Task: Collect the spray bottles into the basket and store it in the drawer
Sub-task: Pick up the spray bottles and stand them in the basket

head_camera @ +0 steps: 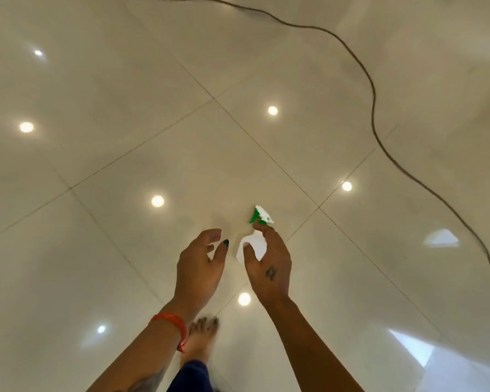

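Observation:
A white spray bottle [253, 243] with a green and white trigger head is in my right hand [269, 264], whose fingers wrap its body from the right. The nozzle points up and away from me. My left hand [200, 264] hovers just left of the bottle with fingers apart and nothing in it, a small gap between it and the bottle. No basket and no drawer show in this view.
Below me is a glossy cream tiled floor [125, 137] reflecting ceiling lights. A dark cable [375, 108] snakes from the top centre down the right side. My bare foot [201, 335] is under my left wrist.

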{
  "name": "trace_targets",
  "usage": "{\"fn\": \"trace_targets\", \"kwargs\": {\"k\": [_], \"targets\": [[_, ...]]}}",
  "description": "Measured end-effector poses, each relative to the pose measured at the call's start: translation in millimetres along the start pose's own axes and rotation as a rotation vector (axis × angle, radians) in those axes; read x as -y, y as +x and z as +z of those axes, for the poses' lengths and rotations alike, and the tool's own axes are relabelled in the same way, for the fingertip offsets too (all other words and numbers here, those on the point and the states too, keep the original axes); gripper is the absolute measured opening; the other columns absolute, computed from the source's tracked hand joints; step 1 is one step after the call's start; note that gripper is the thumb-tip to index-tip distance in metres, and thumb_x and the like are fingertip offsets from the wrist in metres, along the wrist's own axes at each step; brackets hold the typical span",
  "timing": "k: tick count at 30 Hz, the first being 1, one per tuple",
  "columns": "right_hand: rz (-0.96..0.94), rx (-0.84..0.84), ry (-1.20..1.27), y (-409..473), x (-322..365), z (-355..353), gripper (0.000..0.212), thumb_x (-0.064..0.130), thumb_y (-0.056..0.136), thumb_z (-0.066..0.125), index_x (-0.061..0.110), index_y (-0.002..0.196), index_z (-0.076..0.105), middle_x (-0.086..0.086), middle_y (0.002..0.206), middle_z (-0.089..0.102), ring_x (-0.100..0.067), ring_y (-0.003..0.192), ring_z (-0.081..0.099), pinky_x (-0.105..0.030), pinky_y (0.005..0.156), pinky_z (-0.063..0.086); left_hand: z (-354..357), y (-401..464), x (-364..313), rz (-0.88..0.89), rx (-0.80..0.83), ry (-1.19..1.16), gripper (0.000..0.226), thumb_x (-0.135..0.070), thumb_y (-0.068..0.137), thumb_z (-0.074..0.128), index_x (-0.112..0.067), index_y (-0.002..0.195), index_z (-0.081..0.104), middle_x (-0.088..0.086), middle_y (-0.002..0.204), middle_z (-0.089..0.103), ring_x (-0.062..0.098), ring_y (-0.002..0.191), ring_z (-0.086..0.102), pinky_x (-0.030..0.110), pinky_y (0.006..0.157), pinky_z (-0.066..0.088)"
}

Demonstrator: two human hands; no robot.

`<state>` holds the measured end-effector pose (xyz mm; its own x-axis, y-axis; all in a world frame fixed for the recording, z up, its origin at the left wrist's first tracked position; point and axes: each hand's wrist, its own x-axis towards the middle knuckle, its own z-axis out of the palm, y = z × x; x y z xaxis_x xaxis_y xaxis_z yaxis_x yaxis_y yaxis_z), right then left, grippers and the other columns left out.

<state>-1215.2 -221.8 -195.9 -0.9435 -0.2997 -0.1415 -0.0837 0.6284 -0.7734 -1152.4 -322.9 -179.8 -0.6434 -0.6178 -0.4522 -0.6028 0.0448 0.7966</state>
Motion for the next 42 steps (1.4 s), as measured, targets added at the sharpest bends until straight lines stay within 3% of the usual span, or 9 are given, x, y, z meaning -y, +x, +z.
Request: {"fn": "trace_targets", "kwargs": {"k": [4, 11, 16, 19, 21, 26, 31, 36, 42], "targets": [[0.178, 0.025, -0.001, 27, -54, 8, 0.041, 0.017, 0.083, 0.064, 0.016, 0.122, 0.053, -0.003, 0.121, 0.059, -0.018, 0.110, 0.053, -0.025, 0.091, 0.038, 34, 38, 27, -0.045, 0.141, 0.111, 0.032, -0.024, 0.090, 0.058, -0.015, 0.120, 0.057, 0.005, 0.122, 0.064, 0.022, 0.107, 0.061, 0.025, 0.089, 0.043], [0.454, 0.140, 0.032, 71, -159, 56, 0.049, 0.034, 0.080, 0.065, 0.022, 0.124, 0.047, -0.005, 0.128, 0.052, -0.023, 0.114, 0.051, -0.033, 0.093, 0.043, 108, 111, 95, -0.214, 0.321, 0.187, 0.043, -0.034, 0.090, 0.055, -0.014, 0.127, 0.050, 0.009, 0.129, 0.058, 0.024, 0.117, 0.054, 0.023, 0.090, 0.038], [0.669, 0.212, 0.153, 89, -211, 95, 0.071, 0.048, 0.076, 0.067, 0.029, 0.136, 0.033, -0.007, 0.136, 0.042, -0.026, 0.118, 0.047, -0.036, 0.096, 0.042, 154, 143, 135, -0.384, 0.431, 0.100, 0.058, -0.040, 0.091, 0.052, -0.017, 0.141, 0.033, 0.009, 0.145, 0.041, 0.026, 0.128, 0.044, 0.041, 0.106, 0.039], [0.855, 0.268, 0.312, 87, -226, 108, 0.084, 0.054, 0.073, 0.067, 0.030, 0.140, 0.024, -0.007, 0.139, 0.039, -0.030, 0.120, 0.047, -0.044, 0.092, 0.048, 165, 142, 150, -0.457, 0.499, -0.013, 0.057, -0.043, 0.092, 0.049, -0.021, 0.141, 0.031, 0.003, 0.132, 0.046, 0.021, 0.112, 0.046, 0.035, 0.095, 0.040], [0.895, 0.269, 0.384, 83, -225, 110, 0.079, 0.054, 0.071, 0.069, 0.029, 0.136, 0.032, -0.006, 0.132, 0.047, -0.028, 0.110, 0.054, -0.043, 0.079, 0.056, 166, 136, 154, -0.496, 0.515, -0.127, 0.053, -0.043, 0.092, 0.048, -0.024, 0.139, 0.031, 0.000, 0.122, 0.047, 0.021, 0.108, 0.046, 0.037, 0.090, 0.041], [0.805, 0.203, 0.443, 70, -199, 94, 0.069, 0.046, 0.068, 0.075, 0.032, 0.126, 0.040, 0.003, 0.116, 0.049, -0.022, 0.103, 0.054, -0.035, 0.070, 0.057, 150, 121, 145, -0.505, 0.444, -0.287, 0.050, -0.028, 0.090, 0.056, -0.026, 0.134, 0.033, -0.006, 0.110, 0.053, 0.021, 0.105, 0.052, 0.036, 0.089, 0.042], [0.608, 0.188, 0.445, 58, -146, 68, 0.071, 0.041, 0.066, 0.078, 0.032, 0.124, 0.038, 0.002, 0.116, 0.049, -0.019, 0.108, 0.052, -0.043, 0.089, 0.053, 113, 101, 111, -0.342, 0.416, -0.279, 0.065, -0.021, 0.077, 0.072, -0.032, 0.127, 0.033, -0.003, 0.112, 0.053, 0.010, 0.100, 0.054, 0.022, 0.070, 0.046], [0.422, 0.226, 0.384, 41, -79, 45, 0.071, 0.042, 0.067, 0.078, 0.032, 0.124, 0.037, 0.004, 0.119, 0.048, -0.016, 0.107, 0.052, -0.036, 0.088, 0.053, 68, 76, 68, -0.139, 0.312, -0.243, 0.076, -0.019, 0.069, 0.079, -0.037, 0.125, 0.033, -0.011, 0.111, 0.048, 0.005, 0.094, 0.053, 0.009, 0.059, 0.049], [0.263, 0.341, 0.394, 26, 6, 23, 0.063, 0.056, 0.064, 0.068, 0.032, 0.117, 0.044, 0.011, 0.109, 0.054, -0.005, 0.097, 0.056, -0.017, 0.067, 0.049, -9, 30, 32, -0.045, 0.153, -0.314, 0.087, -0.024, 0.061, 0.084, -0.035, 0.130, 0.034, -0.014, 0.112, 0.050, 0.005, 0.098, 0.054, 0.013, 0.069, 0.052]]}}
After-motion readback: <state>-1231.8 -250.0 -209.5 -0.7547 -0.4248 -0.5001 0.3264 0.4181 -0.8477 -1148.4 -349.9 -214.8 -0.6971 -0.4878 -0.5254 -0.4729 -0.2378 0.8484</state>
